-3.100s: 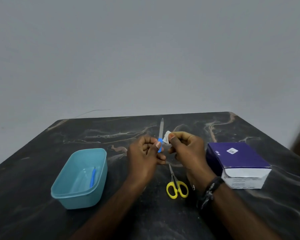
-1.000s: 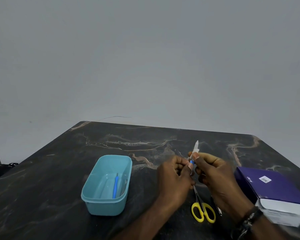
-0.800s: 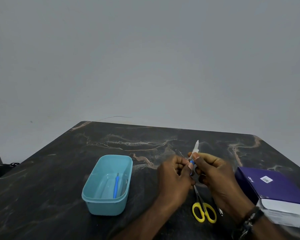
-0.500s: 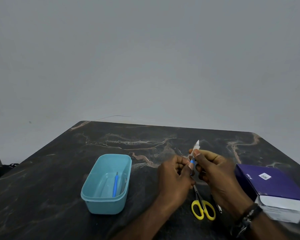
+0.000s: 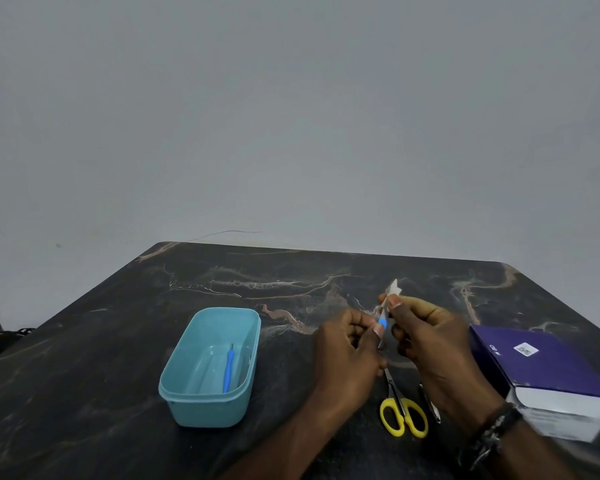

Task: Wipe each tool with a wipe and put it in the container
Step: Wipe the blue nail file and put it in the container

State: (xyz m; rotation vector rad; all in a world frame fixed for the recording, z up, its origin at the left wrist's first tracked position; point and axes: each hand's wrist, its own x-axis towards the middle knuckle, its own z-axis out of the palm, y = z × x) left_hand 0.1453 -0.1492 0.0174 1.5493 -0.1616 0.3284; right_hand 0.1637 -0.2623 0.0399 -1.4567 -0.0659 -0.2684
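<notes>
Blue-handled, thin and stiff, the tool (image 5: 381, 323) looks light; the left hand (image 5: 347, 355) pinches its handle while the right hand (image 5: 426, 337) pinches the wipe (image 5: 394, 289) round the blade.

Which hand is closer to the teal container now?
The left hand. It is held just to the right of the teal container, apart from it. The right hand is farther right, beyond the left hand, near the purple box.
</notes>
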